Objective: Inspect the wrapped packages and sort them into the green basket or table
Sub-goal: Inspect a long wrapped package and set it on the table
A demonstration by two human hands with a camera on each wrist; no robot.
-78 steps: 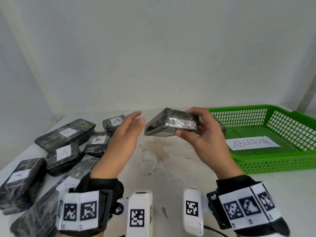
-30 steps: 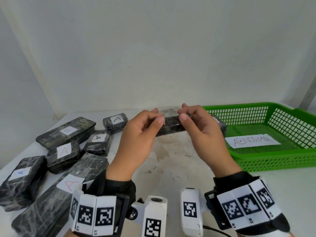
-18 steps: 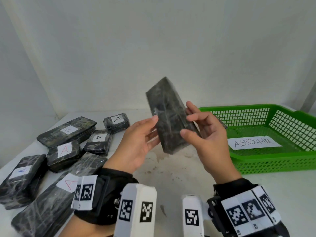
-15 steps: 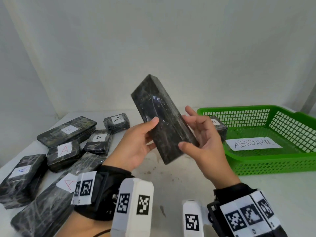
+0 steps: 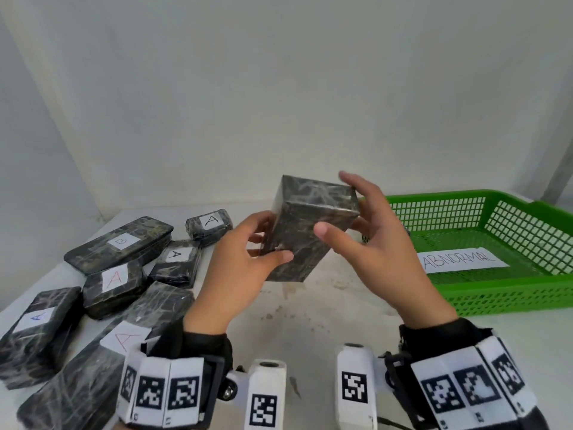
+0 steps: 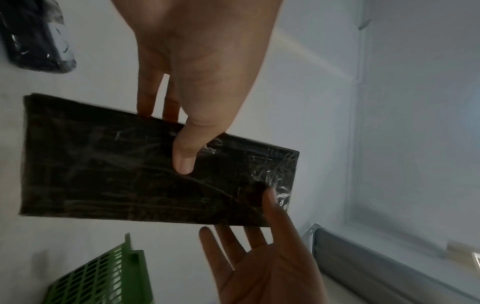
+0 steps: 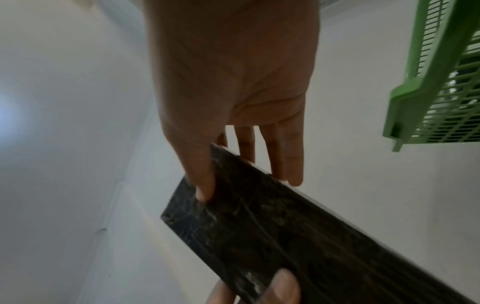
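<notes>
A dark wrapped package (image 5: 305,234) hangs in the air over the table's middle, one end tipped toward me, no label showing. My left hand (image 5: 273,248) pinches its lower left side, thumb on the front face and fingers behind. My right hand (image 5: 336,209) holds its upper right corner, thumb on the front and straight fingers behind. In the left wrist view the package (image 6: 116,170) lies under my left hand's (image 6: 166,137) thumb. The right wrist view shows my right hand (image 7: 249,185) at the package's (image 7: 298,236) corner. The green basket (image 5: 465,195) stands to the right.
Several wrapped packages lie on the white table (image 5: 310,321) at the left, one labelled B (image 5: 121,243), the others A, such as the small far one (image 5: 210,225) and the long near one (image 5: 102,352). A paper reading ABNORMAL (image 5: 462,259) lies in the basket.
The package was turned from lying flat, to standing tall and tilted, to its end now tipped toward me. Both hands shifted their hold and kept it off the table.
</notes>
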